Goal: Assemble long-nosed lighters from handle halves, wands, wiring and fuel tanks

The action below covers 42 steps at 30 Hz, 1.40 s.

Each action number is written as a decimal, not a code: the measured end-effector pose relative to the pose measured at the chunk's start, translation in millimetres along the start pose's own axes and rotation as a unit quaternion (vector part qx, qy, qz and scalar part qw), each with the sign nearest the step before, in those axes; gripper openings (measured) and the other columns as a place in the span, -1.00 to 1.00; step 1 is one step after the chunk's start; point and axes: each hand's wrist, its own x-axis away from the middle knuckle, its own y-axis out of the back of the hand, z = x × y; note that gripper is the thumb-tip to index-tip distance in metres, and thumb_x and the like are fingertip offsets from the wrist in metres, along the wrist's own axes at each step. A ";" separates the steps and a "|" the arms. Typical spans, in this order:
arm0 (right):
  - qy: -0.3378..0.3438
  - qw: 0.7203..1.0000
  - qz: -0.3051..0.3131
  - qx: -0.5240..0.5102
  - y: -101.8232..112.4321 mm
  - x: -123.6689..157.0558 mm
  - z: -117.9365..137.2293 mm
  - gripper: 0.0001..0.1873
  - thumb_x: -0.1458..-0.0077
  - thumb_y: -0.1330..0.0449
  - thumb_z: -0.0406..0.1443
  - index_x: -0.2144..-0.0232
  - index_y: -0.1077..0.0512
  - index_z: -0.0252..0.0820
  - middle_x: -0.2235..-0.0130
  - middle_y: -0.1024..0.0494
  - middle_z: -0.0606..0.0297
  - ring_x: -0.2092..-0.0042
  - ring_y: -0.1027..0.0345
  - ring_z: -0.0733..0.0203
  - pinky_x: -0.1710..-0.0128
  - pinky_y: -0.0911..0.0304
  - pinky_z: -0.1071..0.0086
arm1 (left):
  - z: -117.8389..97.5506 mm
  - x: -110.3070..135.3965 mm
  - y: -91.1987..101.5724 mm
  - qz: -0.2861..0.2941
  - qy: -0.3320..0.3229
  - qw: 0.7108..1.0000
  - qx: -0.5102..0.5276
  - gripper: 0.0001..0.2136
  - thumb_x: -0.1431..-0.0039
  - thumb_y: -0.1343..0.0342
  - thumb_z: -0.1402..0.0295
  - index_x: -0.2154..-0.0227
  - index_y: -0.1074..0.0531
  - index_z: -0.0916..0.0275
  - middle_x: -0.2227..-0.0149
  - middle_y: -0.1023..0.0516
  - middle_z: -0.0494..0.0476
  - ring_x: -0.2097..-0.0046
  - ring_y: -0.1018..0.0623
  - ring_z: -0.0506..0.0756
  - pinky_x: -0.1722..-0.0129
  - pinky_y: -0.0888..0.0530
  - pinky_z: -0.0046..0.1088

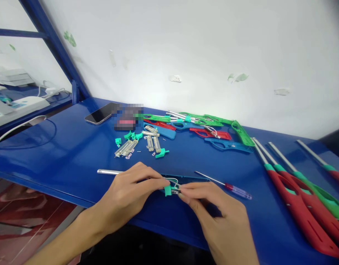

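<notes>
My left hand [133,189] is closed, thumb and index fingertips pinching at a teal trigger piece [167,190]. My right hand [217,209] is also closed, its fingertips meeting at a small metallic part [175,191] beside the trigger. What exactly the right fingertips hold is too small to tell. A thin white wire [173,180] loops between the hands. Both hands work over an opened dark blue lighter shell [186,179], mostly hidden by the fingers. A silver lighter tube [107,172] sticks out to the left from behind my left hand. Behind my right hand lies a screwdriver [237,190] with a clear purple-red handle.
Clear lighter fuel tanks [128,148], teal pieces [161,153] and tiny parts lie beyond my hands. Behind them are green, red and blue shell halves [227,145]. Several long lighters [299,206] lie at right. A phone [101,113] rests at back left, before the wall.
</notes>
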 end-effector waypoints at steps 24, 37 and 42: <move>0.071 0.996 -0.030 0.043 -0.9 7.6 -4.6 -0.65 -0.31 -0.33 -0.49 0.20 -0.72 0.17 0.18 -0.82 0.60 0.20 -0.73 0.29 0.14 -0.62 0.48 | 1.5 -1.3 -2.1 0.025 -0.025 0.999 -0.007 -0.67 -0.42 -0.05 0.72 0.04 -0.63 0.24 0.20 -0.67 0.11 0.26 -0.59 0.02 0.26 -0.54 -0.48; 0.082 0.996 -0.012 0.033 1.7 6.0 -6.3 -0.66 -0.29 -0.34 -0.49 0.20 -0.73 0.14 0.16 -0.82 0.61 0.19 -0.77 0.31 0.09 -0.62 0.58 | 0.5 -0.5 -1.2 0.031 -0.024 0.999 0.006 -0.71 -0.45 -0.05 0.69 0.03 -0.62 0.27 0.19 -0.66 0.11 0.23 -0.60 0.02 0.24 -0.54 -0.48; 0.071 0.996 -0.035 0.037 -0.7 9.3 -6.1 -0.66 -0.27 -0.34 -0.49 0.20 -0.74 0.14 0.14 -0.82 0.61 0.20 -0.78 0.27 0.07 -0.62 0.60 | -0.2 0.0 -1.8 0.034 -0.022 0.999 0.012 -0.70 -0.44 -0.05 0.70 0.02 -0.62 0.29 0.20 -0.65 0.12 0.25 -0.58 0.03 0.25 -0.53 -0.47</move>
